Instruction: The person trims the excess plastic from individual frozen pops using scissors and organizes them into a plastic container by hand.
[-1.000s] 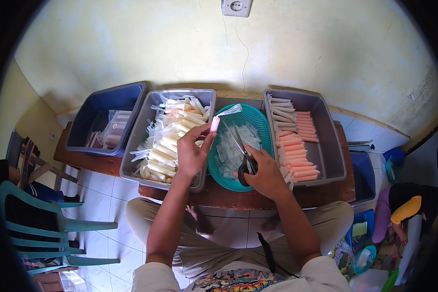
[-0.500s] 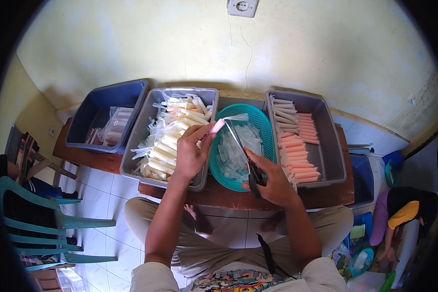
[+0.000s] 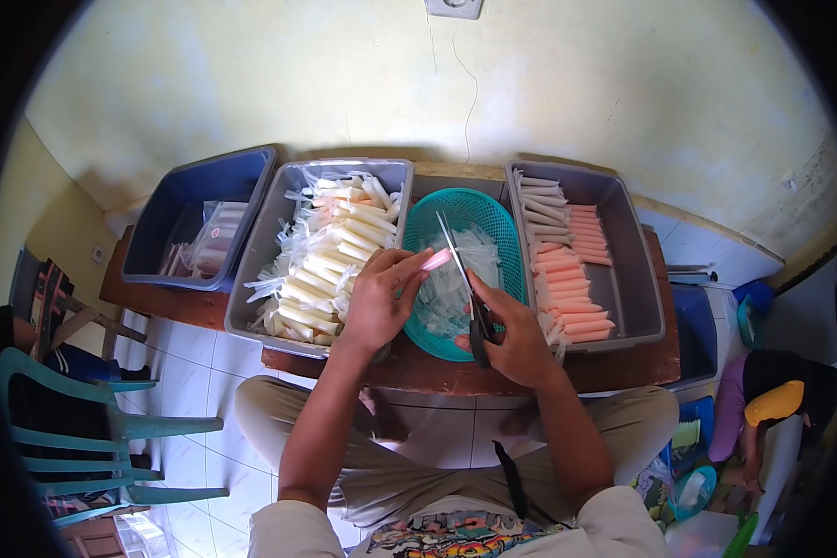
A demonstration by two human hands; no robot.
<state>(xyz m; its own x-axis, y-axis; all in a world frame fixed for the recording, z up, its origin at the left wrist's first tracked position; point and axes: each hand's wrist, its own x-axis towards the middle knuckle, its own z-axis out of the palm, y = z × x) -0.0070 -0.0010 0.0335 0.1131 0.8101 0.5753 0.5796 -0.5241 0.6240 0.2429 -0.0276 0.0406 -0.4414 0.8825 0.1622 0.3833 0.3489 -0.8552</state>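
Between the fingertips of my left hand, a pink plastic-wrapped ice stick points up and to the right. My right hand is closed round the black handles of a pair of scissors. The blades point up and away, slightly apart, right by the tip of the pink stick. Below both hands stands a turquoise mesh basket with clear plastic scraps in it. Left of it, a grey tub holds a heap of cream-coloured sticks with long clear plastic ends.
On the right, another grey tub contains rows of pink sticks and whitish ones. A dark blue tub with packed bags stands far left on the wooden bench. Another person bends at far right, near a green chair's opposite side.
The pink stick has come down and right, and its clear plastic tail no longer shows. The scissors point more steeply upward, past the stick's tip. The view has shifted slightly.
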